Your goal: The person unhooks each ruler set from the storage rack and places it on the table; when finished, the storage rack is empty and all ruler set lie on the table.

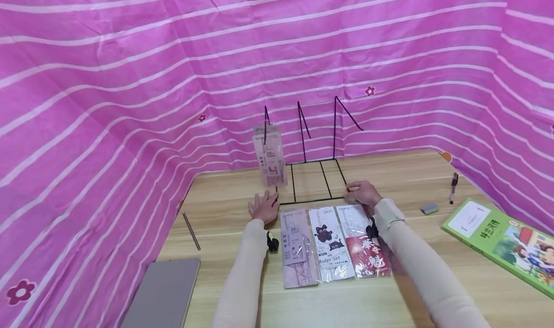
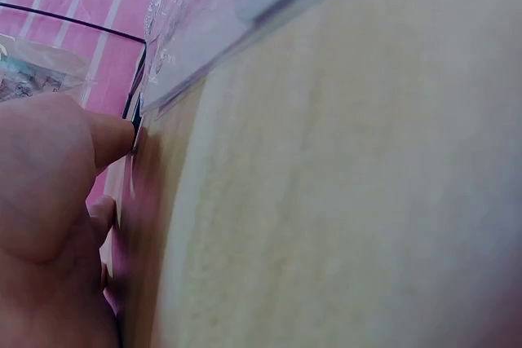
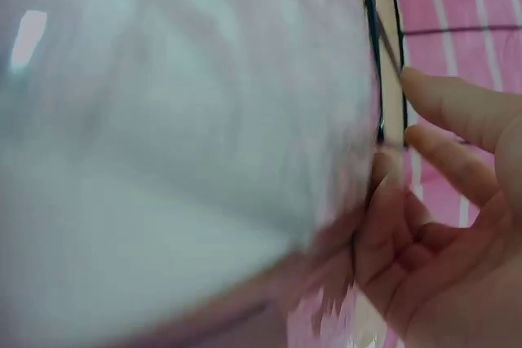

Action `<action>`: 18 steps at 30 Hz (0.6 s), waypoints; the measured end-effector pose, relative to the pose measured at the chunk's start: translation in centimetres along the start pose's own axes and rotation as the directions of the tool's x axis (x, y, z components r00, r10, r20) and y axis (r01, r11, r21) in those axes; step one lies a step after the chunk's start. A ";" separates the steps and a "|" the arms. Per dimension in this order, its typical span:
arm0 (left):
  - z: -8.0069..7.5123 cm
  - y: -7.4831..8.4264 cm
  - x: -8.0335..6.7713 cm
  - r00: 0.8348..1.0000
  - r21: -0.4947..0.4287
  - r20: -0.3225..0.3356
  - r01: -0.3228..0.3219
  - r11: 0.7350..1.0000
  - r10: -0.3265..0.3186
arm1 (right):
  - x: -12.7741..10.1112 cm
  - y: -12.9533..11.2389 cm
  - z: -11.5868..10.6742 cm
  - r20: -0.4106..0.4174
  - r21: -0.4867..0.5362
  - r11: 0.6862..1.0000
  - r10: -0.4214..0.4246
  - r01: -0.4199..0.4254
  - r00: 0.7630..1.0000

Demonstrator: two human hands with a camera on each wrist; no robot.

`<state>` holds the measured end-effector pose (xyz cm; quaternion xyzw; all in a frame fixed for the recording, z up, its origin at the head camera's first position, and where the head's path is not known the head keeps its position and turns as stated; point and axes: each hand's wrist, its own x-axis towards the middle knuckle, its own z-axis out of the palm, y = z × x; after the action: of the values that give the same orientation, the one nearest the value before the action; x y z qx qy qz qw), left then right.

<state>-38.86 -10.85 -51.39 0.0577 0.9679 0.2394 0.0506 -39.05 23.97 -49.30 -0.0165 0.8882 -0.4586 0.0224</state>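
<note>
Both hands (image 1: 313,200) at rack (image 1: 312,181) edge

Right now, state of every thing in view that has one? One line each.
wire rack: upright on the table, one packet hung, two prongs bare
hung ruler packet: hanging on the leftmost prong
three ruler packets: flat, side by side, sealed
left hand: flat on the table at the rack's base
right hand: fingers curled at the rack's right front corner
book: closed, flat
pen: lying flat
grey folder: closed, flat
</note>
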 end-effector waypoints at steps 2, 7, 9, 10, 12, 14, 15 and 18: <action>0.3 0.0 0.2 1.000 -0.012 -0.008 0.000 1.000 0.000 | 0.1 0.4 -0.2 0.019 -0.025 1.000 -0.005 0.005 1.000; 0.7 -0.9 0.7 0.997 -0.166 -0.079 -0.020 0.986 0.007 | 0.3 0.8 -0.3 0.037 -0.130 0.991 -0.011 0.015 0.999; 0.5 -1.4 0.8 0.991 -0.263 -0.136 -0.047 0.964 0.011 | 0.5 0.7 -0.3 0.041 -0.144 0.990 0.005 0.001 0.999; 0.3 -1.6 0.7 0.987 -0.321 -0.161 -0.062 0.945 0.010 | 0.5 0.7 -0.3 0.041 -0.153 0.988 0.012 -0.006 0.999; -0.4 -1.8 0.5 0.977 -0.424 -0.213 -0.093 0.901 0.000 | 0.6 0.7 -0.3 0.041 -0.148 0.989 0.028 -0.022 0.999; -1.5 -1.8 0.2 0.966 -0.520 -0.259 -0.118 0.846 -0.025 | 0.5 0.7 -0.3 0.043 -0.140 0.990 0.040 -0.033 0.998; -2.2 -1.7 0.0 0.959 -0.557 -0.281 -0.130 0.820 -0.038 | 0.4 0.7 -0.3 0.046 -0.133 0.990 0.045 -0.038 0.998; -4.7 -1.3 -0.5 0.931 -0.620 -0.360 -0.196 0.760 -0.054 | 0.3 0.6 -0.1 0.057 -0.120 0.992 0.054 -0.046 0.997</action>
<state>-39.02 -14.20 -47.84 0.0295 0.8154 0.5660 -0.1183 -39.33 24.41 -49.77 -0.0093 0.9129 -0.4037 0.0596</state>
